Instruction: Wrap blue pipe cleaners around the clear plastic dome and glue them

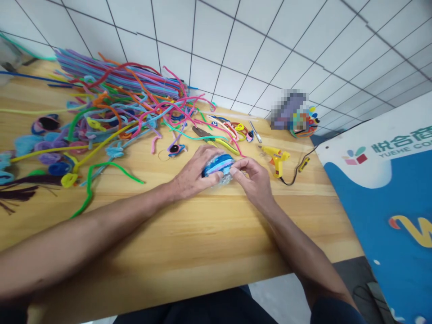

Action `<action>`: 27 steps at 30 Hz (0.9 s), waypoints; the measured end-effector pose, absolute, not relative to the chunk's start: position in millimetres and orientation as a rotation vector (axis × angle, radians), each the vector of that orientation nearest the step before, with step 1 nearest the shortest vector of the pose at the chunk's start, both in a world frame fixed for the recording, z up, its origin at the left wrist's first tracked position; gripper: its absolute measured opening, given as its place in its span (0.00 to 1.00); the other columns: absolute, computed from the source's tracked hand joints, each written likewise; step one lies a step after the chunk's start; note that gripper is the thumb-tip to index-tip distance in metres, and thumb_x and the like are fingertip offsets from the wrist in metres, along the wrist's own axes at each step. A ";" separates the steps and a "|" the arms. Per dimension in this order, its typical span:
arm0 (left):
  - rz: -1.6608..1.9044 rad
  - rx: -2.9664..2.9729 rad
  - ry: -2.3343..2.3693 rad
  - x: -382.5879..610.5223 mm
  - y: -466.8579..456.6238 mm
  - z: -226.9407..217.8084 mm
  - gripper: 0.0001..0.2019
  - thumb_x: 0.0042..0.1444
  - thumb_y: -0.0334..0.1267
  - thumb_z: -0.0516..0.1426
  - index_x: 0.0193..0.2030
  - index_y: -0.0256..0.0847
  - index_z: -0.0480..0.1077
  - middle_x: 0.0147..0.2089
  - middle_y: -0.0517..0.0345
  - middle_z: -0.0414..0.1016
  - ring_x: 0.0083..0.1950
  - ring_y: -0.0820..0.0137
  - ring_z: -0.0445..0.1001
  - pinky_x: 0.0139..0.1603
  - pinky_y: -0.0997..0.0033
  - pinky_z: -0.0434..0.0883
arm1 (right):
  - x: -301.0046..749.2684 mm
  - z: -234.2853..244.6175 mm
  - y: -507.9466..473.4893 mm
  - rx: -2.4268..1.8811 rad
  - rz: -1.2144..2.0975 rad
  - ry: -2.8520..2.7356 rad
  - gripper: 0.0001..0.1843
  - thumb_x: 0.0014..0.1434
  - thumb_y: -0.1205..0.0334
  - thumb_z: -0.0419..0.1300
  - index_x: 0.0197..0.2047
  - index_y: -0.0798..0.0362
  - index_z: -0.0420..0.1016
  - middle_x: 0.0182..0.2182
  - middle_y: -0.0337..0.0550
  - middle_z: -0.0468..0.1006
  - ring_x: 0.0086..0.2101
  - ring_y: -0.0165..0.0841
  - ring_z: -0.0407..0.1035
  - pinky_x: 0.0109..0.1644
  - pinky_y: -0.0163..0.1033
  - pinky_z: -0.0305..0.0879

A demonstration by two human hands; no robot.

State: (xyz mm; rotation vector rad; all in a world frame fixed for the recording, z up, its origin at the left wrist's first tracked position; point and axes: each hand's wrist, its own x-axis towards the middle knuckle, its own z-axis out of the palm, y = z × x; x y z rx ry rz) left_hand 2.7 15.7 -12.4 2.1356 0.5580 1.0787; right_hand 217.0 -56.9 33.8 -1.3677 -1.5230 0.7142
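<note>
Blue-banded ball (pixel 218 165) sits on the table (pixel 202 243), mid-front, gripped between both hands. Left hand (pixel 193 174) cups its left side, fingers curled round; right hand (pixel 254 179) pinches the right end with thumb and fingertips. Opposed grip likely stops it rolling. Its bands and long axis run left-right, tipped slightly up rightward. Glue gun (pixel 276 157) near; pipe cleaners (pixel 118 99) heaped far left.

The wound ball (pixel 218 165) is banded in dark blue, light blue and lilac. At the far left, pink, orange, green, blue, purple and yellow are mixed in the heap of pipe cleaners (pixel 118 90). The glue gun (pixel 276 157) to the right is coloured yellow. The table (pixel 202 238) is grained in pale wood. The wall (pixel 270 40) is gridded by dark lines on white tiles.
</note>
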 end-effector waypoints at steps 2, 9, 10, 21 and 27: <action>1.074 2.132 0.561 3.3 15.6 -10.2 0.25 0.71 0.51 0.58 0.70 0.45 0.67 0.67 0.44 0.73 0.70 0.52 0.71 0.73 0.44 0.72 | 216.2 34.1 -55.7 -1.359 0.713 -1.525 0.09 0.62 0.54 0.71 0.36 0.49 0.80 0.31 0.37 0.82 0.33 0.33 0.74 0.43 0.41 0.74; 1.110 2.094 0.619 5.4 14.1 -7.8 0.23 0.68 0.49 0.61 0.66 0.46 0.67 0.64 0.46 0.76 0.67 0.53 0.74 0.70 0.47 0.74 | 218.6 35.5 -49.2 -1.338 0.789 -1.525 0.10 0.60 0.52 0.73 0.36 0.48 0.80 0.30 0.37 0.82 0.32 0.32 0.74 0.41 0.40 0.73; 1.113 2.092 0.618 5.0 14.0 -8.2 0.23 0.68 0.48 0.61 0.66 0.45 0.67 0.64 0.46 0.76 0.66 0.53 0.74 0.70 0.47 0.74 | 219.5 35.7 -48.5 -1.331 0.815 -1.522 0.11 0.60 0.51 0.73 0.36 0.48 0.80 0.31 0.37 0.82 0.32 0.33 0.74 0.41 0.40 0.73; 1.112 2.108 0.533 1.6 12.1 -10.3 0.25 0.72 0.49 0.59 0.70 0.46 0.63 0.67 0.44 0.71 0.70 0.53 0.70 0.72 0.45 0.73 | 216.8 43.1 -51.7 -1.372 0.764 -1.539 0.08 0.59 0.55 0.71 0.34 0.48 0.79 0.31 0.39 0.83 0.33 0.33 0.75 0.41 0.41 0.73; 1.012 2.118 0.464 -4.4 16.4 -8.6 0.26 0.75 0.51 0.55 0.74 0.46 0.60 0.70 0.42 0.68 0.73 0.51 0.68 0.75 0.42 0.69 | 218.8 43.8 -51.2 -1.382 0.794 -1.522 0.09 0.58 0.54 0.72 0.35 0.49 0.79 0.30 0.39 0.83 0.32 0.33 0.74 0.40 0.40 0.73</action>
